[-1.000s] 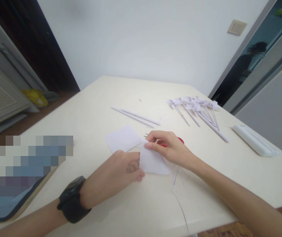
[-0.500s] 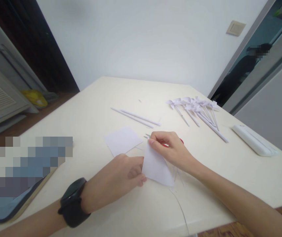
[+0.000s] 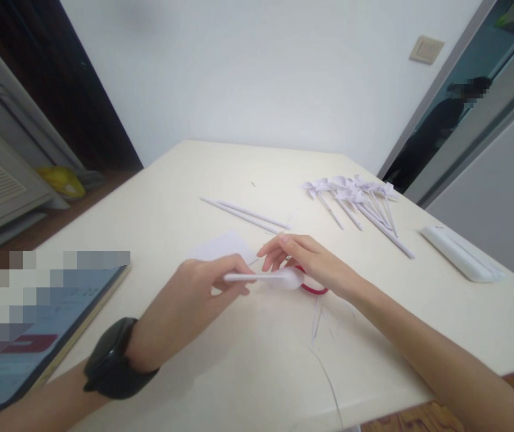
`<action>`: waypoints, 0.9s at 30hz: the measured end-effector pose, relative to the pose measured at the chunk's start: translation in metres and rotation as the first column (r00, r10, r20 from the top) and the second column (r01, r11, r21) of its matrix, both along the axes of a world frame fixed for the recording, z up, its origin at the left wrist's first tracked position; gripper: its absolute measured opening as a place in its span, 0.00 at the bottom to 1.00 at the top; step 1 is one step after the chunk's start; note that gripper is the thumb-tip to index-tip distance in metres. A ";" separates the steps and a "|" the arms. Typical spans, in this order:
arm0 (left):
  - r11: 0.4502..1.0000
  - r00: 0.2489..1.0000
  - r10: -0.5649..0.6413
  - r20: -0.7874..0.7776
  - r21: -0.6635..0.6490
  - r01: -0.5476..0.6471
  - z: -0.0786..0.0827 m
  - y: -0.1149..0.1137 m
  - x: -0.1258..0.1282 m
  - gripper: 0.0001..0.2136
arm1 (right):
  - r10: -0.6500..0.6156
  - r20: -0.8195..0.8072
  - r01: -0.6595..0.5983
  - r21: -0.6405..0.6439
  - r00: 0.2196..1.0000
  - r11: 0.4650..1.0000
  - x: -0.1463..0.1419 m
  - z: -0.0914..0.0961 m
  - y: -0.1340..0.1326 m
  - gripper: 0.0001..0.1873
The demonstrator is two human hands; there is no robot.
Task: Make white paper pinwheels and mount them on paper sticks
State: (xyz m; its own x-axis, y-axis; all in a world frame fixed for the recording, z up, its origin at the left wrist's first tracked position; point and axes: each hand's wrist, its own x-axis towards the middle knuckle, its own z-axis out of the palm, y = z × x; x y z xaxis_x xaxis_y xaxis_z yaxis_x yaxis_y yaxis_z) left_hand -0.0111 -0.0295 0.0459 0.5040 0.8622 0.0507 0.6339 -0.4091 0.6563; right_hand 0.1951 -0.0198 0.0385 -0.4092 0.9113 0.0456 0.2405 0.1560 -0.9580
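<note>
My left hand, with a black watch on its wrist, pinches one end of a white paper piece that is curled into a thin roll and held just above the table. My right hand holds the other, thicker end, its fingers partly stretched over it. Red-handled scissors lie on the table under my right hand, mostly hidden. A flat white paper square lies just behind my hands.
Two long white paper sticks lie further back. Several finished paper pinwheels lie at the right, near a white oblong box. A tablet sits at the left edge. Thin paper scraps lie near the cream table front.
The flat paper square that both hands held on the table is now lifted and curled into a thin roll. My right hand has shifted, uncovering the scissors' red handle.
</note>
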 end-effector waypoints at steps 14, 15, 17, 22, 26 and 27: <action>0.982 0.895 0.182 0.407 -0.023 -0.189 -0.004 0.008 -0.006 0.05 | 0.161 -0.160 -0.193 -0.207 0.974 0.959 0.005 0.000 0.002 0.11; 0.978 0.869 0.206 0.449 -0.115 -0.173 -0.003 0.010 -0.005 0.06 | 0.157 -0.144 -0.183 -0.191 0.977 0.964 0.005 -0.001 0.003 0.11; 0.953 0.832 0.264 0.489 -0.268 -0.145 -0.002 0.013 -0.004 0.08 | 0.156 -0.113 -0.174 -0.170 0.981 0.970 0.005 -0.003 0.004 0.11; 0.870 0.801 0.305 0.516 -0.493 -0.013 -0.002 0.016 -0.004 0.11 | 0.162 -0.097 -0.172 -0.106 0.982 0.979 0.006 -0.007 0.006 0.11; 0.823 0.823 0.302 0.481 -0.567 0.029 -0.004 0.014 -0.004 0.09 | 0.143 -0.045 -0.144 -0.011 0.989 0.990 0.005 -0.008 0.006 0.10; 0.822 0.826 0.314 0.469 -0.570 0.011 -0.005 0.013 -0.003 0.08 | 0.138 -0.026 -0.138 0.011 0.990 0.990 0.005 -0.007 0.006 0.09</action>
State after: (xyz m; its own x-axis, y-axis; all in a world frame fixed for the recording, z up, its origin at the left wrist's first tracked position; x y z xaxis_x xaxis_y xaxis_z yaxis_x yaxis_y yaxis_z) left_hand -0.0146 -0.0161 0.0408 0.3971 0.8907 -0.2211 0.1489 0.1752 0.9732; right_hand 0.1999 -0.0138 0.0311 -0.5295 0.8457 0.0659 0.1906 0.1944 -0.9622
